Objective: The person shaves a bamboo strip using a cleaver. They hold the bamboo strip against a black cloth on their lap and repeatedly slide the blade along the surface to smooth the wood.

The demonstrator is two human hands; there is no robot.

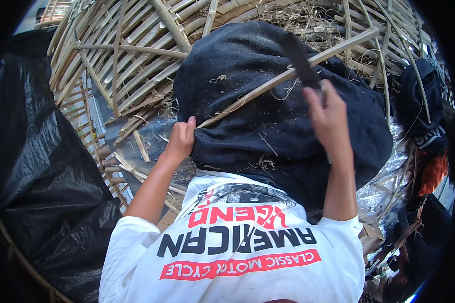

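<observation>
- Right hand (328, 113): fingers wrapped round the handle of a knife (299, 58), thumb lying along it; the blade is dark, flat, broad and blunt-ended, pointing up and away from me.
- Left hand (181, 139): closed on the near, tapering end of a bamboo strip (253, 96), thumb up beside it.
- The strip is pale tan, long and narrow. It slants from my left fist up to the far right, thicker at the far end; the blade crosses it past the middle (whether the edge bites or merely overlaps, I can't tell).
- Under both: black cloth (227, 55), matte and rounded into a hump, dusted with pale specks, a few thin curls and slivers caught on it.
- Against the cloth's near edge, my white shirt (136, 252), printed in red and black.
- Beyond: split bamboo slats (131, 60), smooth and straw-coloured, laid in slanting rows with poles across them; shavings (301, 22) heaped on top, fine and tangled.
- Far left: black plastic sheet (40, 146), glossy and creased.
- Right side: crinkled silvery sheeting (371, 194); farther out, a dark garment (422, 101) above a bunched orange cloth (432, 174).
</observation>
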